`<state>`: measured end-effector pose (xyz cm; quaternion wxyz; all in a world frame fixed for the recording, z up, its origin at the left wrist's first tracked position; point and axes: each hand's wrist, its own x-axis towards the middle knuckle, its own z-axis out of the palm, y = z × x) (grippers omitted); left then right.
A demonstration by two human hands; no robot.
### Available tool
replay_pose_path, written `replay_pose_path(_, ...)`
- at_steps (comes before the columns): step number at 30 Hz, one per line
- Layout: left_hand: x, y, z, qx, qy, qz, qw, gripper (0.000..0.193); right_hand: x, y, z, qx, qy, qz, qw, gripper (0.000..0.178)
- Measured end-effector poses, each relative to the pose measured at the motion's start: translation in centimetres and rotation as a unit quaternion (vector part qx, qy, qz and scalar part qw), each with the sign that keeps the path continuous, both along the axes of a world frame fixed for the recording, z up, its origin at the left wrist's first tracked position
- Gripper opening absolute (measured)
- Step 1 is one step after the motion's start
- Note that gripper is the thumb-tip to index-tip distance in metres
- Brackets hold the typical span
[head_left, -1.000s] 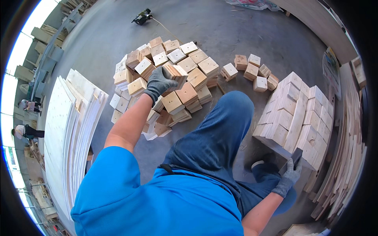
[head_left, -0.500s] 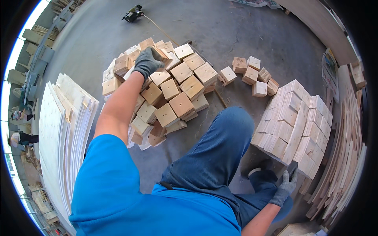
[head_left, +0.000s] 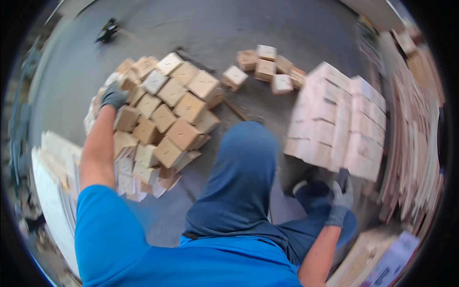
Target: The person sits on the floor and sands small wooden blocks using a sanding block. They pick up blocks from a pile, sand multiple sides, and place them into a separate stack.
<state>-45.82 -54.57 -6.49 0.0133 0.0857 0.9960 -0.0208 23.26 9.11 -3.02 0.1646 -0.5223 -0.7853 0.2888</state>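
My left hand [head_left: 114,95], in a grey glove, is closed on a tilted wooden block [head_left: 130,88] at the left part of a heaped pile of wooden blocks [head_left: 164,118]. Motion blur softens the fingers there. Most blocks in the heap show square pale faces with small dark marks. On the right my gloved right hand [head_left: 342,196] grips a dark flat piece [head_left: 343,177], whose kind I cannot make out. That piece is close to the near edge of a neat stack of wooden blocks [head_left: 330,119].
Several loose blocks [head_left: 265,69] lie on the grey floor beyond my knee [head_left: 248,143]. Leaning sheets of wood [head_left: 55,177] stand at left, and long wooden strips [head_left: 411,134] at right. A dark tool [head_left: 107,31] with a hose lies at the far left.
The view has swung, shifting the scene leftward. My left hand has moved a little left and nearer over the heap with the block. My right hand still grips the dark piece.
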Motion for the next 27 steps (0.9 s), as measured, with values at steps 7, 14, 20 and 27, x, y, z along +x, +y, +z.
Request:
replay_pose_path(7, 3.5, 5.4, 3.3, -0.057, -0.004, 0.016, 0.998, 0.069, 0.8, -0.6, 1.8, -0.018, 0.060, -0.036, 0.997, 0.074)
replay_pose_path(14, 4.8, 10.9, 5.3, -0.018, -0.017, -0.052, 0.998, 0.076, 1.3, -0.1, 4.9, -0.040, 0.154, -0.007, 0.987, 0.071)
replay_pose_path(20, 7.3, 20.9, 6.4, -0.004, -0.051, -0.121, 0.991, 0.077, 2.7, 2.1, 9.3, 0.003, 0.172, 0.018, 0.985, 0.069)
replay_pose_path(27, 9.3, 32.9, 4.9, -0.014, -0.044, -0.221, 0.974, 0.064, 3.0, 5.5, 8.9, 0.026, 0.176, -0.017, 0.984, 0.068)
